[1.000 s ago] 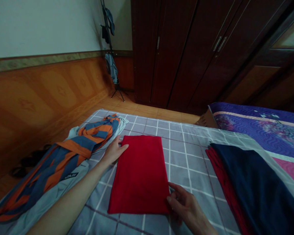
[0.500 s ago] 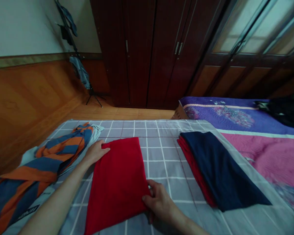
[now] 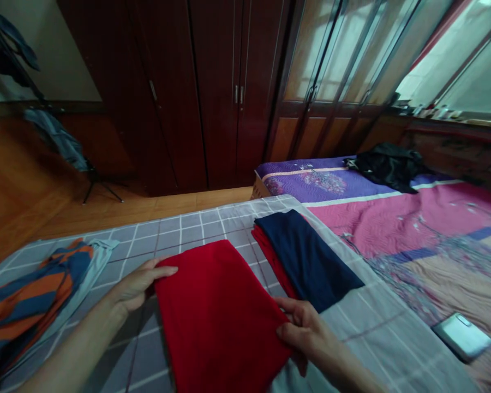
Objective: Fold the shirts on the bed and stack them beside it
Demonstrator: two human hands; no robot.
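A folded red cloth (image 3: 225,316), probably a garment, is held between both hands above the grey checked bedspread. My left hand (image 3: 141,281) pinches its upper left corner, thumb on top and the other fingers hidden underneath. At the right edge, my right hand (image 3: 303,330) grips the cloth between thumb and fingers. Just beyond that hand lies a folded navy cloth (image 3: 306,256) on top of folded red fabric (image 3: 270,259). To the left is a rumpled orange-and-blue striped garment (image 3: 45,295) with pale fabric beside it.
The checked bedspread (image 3: 200,226) adjoins a purple and pink bed (image 3: 376,218). On that bed are a black garment (image 3: 388,164) and a phone (image 3: 462,335). A dark wardrobe (image 3: 221,131) stands behind, and a clothes stand (image 3: 92,174) at the back left.
My view has turned to the right. The red cloth, in both hands, has been lifted and shifted right towards the navy stack. The phone and window have come into view.
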